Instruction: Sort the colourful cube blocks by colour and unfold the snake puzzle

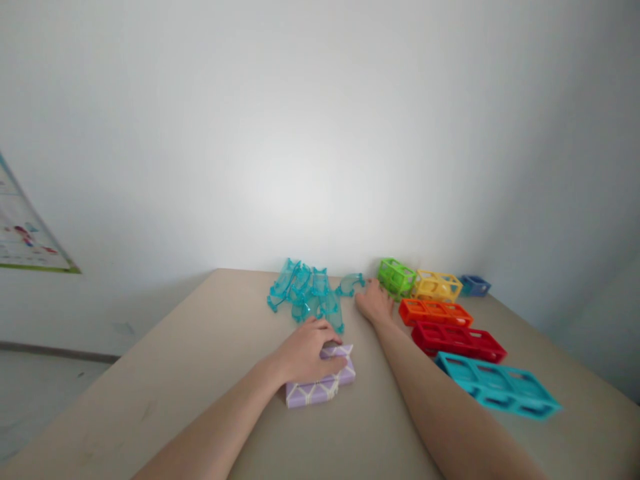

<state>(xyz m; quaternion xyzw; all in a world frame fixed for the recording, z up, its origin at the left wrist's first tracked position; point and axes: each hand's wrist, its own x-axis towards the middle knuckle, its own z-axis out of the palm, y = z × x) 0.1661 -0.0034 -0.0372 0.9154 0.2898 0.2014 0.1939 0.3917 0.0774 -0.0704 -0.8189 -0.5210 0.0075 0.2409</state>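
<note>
My left hand rests on top of a flat stack of purple and white tiles near the middle of the table, its fingers curled over the stack's far edge. My right hand reaches farther back, lying on the table with its fingertips at a curved clear teal piece and right beside the green frame block. A pile of clear teal tube pieces lies just beyond my left hand.
Along the right side of the beige table lie open frame blocks in a row: green, yellow, blue, orange, red and cyan. A white wall stands behind; a poster hangs at left.
</note>
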